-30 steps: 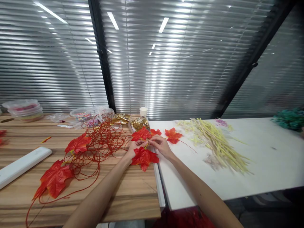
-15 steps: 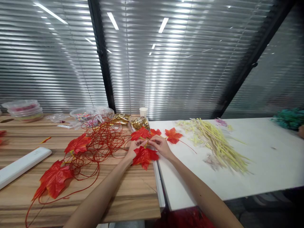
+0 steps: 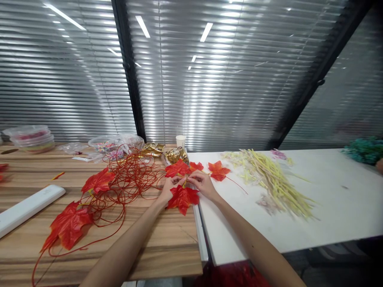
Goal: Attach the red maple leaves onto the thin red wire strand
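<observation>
My left hand (image 3: 171,187) and my right hand (image 3: 202,182) meet over the seam between the two tables, fingers pinched together. Between their fingertips is the thin yellow stem of a red artificial maple leaf (image 3: 183,199), which hangs down toward me. Just beyond the fingers lie more red leaves, one nearer the left hand (image 3: 177,168) and another to the right (image 3: 219,171). A tangle of red cord (image 3: 131,173) spreads left of my hands, with two larger maple leaves (image 3: 72,225) along it. Exactly how the cord passes between my fingers is hidden.
Gold packets (image 3: 176,155) and a paper cup (image 3: 180,141) stand behind my hands. Yellow stems (image 3: 272,179) lie on the white table (image 3: 338,215). A long white bar (image 3: 31,209) and plastic tubs (image 3: 31,139) are at left. Someone's hand (image 3: 379,166) shows at the right edge.
Both hands stay almost in place, still pinching. The leaf hanging from them has shifted very slightly.
</observation>
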{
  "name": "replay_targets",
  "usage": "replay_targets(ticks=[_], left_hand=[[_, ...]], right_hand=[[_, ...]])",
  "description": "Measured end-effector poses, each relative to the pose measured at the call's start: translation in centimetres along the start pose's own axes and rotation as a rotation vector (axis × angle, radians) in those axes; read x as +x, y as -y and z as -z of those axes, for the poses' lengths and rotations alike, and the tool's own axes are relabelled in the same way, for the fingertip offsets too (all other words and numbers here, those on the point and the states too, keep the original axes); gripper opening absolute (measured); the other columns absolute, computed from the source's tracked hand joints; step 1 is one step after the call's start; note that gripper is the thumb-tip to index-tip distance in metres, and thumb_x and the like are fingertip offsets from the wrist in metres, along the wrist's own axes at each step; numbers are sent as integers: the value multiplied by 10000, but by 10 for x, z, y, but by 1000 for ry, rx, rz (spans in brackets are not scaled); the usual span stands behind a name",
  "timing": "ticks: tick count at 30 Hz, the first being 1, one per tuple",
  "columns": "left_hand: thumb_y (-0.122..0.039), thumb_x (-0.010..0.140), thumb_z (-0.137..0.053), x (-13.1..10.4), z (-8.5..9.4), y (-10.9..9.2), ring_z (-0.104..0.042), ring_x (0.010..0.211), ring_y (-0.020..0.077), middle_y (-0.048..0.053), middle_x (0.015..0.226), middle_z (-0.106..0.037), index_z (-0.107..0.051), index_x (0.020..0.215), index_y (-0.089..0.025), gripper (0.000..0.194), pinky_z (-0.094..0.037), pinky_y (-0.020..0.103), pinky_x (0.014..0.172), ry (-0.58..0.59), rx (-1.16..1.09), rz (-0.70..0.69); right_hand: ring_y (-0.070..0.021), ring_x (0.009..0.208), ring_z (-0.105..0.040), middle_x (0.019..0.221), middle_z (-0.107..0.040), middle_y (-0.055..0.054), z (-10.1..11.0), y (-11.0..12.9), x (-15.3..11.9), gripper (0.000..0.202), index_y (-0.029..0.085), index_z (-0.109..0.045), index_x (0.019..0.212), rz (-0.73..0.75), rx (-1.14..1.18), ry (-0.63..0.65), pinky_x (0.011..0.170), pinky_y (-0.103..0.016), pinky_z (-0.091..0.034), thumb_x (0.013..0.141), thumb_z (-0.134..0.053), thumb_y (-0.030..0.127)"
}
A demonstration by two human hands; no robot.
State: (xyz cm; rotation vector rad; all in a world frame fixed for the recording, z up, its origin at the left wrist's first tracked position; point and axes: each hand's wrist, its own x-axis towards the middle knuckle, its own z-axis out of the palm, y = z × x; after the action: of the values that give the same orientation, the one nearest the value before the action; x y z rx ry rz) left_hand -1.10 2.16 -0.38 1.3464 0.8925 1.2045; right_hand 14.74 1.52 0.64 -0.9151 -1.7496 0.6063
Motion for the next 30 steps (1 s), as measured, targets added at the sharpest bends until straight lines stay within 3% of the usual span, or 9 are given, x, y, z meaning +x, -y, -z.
replay_targets(ticks=[22, 30], left_hand=[[-382, 494, -744, 3, -1, 1, -596, 633, 165, 51, 645, -646, -603, 643, -112, 340, -450, 262, 620, -78, -43, -17], [-362, 491, -753, 9, 1, 17, -609, 696, 182, 67, 702, -659, -597, 721, -107, 378, -471, 268, 633, -90, -105, -30]], right_hand=[[-155, 689, -545, 757, -603, -51, -1, -3, -1, 160, 184, -641, 730, 0, 12, 22, 637, -282, -442, 779, -554, 309], [-159, 682, -545, 755, -611, -55, 0, 0, 0, 159, 186, -647, 726, 0, 10, 16, 638, -290, -446, 771, -562, 313]])
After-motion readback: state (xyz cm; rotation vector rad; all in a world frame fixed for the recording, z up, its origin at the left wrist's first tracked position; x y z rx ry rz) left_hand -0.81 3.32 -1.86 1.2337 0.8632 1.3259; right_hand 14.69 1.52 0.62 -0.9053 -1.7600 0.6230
